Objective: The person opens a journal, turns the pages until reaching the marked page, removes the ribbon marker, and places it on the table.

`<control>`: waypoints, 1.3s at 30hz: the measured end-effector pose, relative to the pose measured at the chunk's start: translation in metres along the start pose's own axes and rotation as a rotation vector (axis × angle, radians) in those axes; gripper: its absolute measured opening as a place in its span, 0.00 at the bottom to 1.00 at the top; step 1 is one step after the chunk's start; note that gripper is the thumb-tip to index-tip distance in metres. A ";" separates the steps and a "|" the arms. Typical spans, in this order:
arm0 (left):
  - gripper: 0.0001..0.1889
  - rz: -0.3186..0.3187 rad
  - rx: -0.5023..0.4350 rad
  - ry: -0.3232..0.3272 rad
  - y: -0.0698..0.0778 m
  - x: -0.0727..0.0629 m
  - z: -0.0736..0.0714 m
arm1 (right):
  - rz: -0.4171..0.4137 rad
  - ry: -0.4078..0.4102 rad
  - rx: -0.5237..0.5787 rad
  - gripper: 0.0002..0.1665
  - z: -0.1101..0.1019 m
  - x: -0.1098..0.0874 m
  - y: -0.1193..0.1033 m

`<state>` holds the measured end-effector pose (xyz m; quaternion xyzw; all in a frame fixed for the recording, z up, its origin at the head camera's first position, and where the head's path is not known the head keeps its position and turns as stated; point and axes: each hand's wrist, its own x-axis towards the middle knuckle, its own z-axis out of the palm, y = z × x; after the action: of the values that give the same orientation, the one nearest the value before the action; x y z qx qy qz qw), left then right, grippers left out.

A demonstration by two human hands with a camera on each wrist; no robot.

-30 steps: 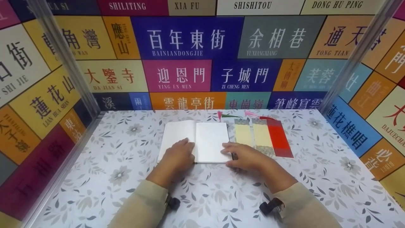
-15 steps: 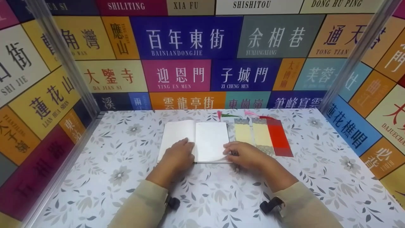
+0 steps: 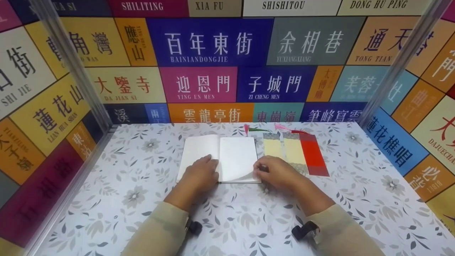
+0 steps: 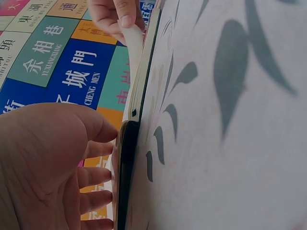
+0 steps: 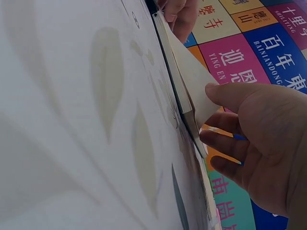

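An open notebook [image 3: 236,156] with blank white pages lies on the table. My left hand [image 3: 202,174] rests on its left page near the spine, fingers extended, as the left wrist view also shows with the left hand [image 4: 53,163] against the dark-covered edge. My right hand [image 3: 279,170] pinches the lower right corner of the right page. In the right wrist view that page [image 5: 194,79] lifts and bends away from the pages below, held between the thumb and fingers of the right hand [image 5: 259,134].
Right of the notebook lie two cream bookmarks [image 3: 294,151] and a red bookmark [image 3: 313,153], with tassels [image 3: 280,128] at their tops. A floral cloth [image 3: 227,220] covers the table. Colourful printed panels [image 3: 209,42] stand behind, with clear corner posts [image 3: 76,67] at the sides.
My right hand has drawn its fingers together at the page's lower right corner, and that corner now curls up. My left hand stays in place.
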<state>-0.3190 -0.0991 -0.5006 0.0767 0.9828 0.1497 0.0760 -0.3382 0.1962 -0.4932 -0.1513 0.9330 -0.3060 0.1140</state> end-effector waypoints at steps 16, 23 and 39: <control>0.49 -0.011 -0.027 -0.037 0.001 0.000 -0.002 | -0.100 0.187 -0.047 0.09 -0.002 0.000 -0.016; 0.48 -0.020 -0.030 -0.037 0.001 0.002 -0.001 | -0.147 0.264 -0.044 0.09 0.000 -0.003 -0.022; 0.44 -0.016 -0.052 0.014 0.003 -0.001 -0.002 | -0.145 0.292 -0.014 0.10 0.001 -0.006 -0.026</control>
<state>-0.3184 -0.0966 -0.4974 0.0657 0.9797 0.1752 0.0722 -0.3271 0.1776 -0.4772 -0.1728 0.9283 -0.3259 -0.0463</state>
